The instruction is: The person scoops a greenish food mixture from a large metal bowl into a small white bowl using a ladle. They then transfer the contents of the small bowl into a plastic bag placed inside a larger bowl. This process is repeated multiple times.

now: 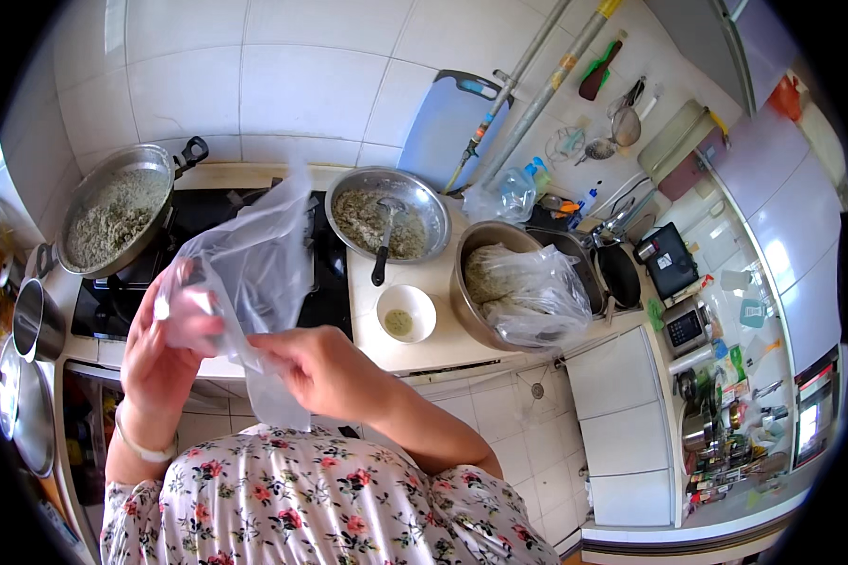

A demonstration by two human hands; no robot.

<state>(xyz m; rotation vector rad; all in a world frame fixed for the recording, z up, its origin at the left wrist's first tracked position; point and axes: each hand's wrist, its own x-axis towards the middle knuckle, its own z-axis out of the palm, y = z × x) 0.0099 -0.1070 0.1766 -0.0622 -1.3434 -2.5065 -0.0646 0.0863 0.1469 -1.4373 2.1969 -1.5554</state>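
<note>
A clear plastic bag (268, 247) is held up in front of me, its top spread above the stove. My left hand (159, 346) is at the bag's left side, with its fingers partly inside or behind the film and blurred. Between the thumb and fingers of my right hand (325, 371), the bag's lower part is pinched. To the right stands a steel basin (434, 205) of a greenish, crumbly floury mix, a slotted spoon (385, 244) resting in it. Below that basin is a white bowl (424, 304) with a little pale green liquid.
A two-handled pan (164, 166) of similar floury mix stands at the stove's (332, 311) left. A large steel pot (466, 311) holds more mix and a filled plastic bag (537, 289). A steel pitcher (39, 321) is at far left. Pipes (516, 134) run down beside a cutting board (431, 127).
</note>
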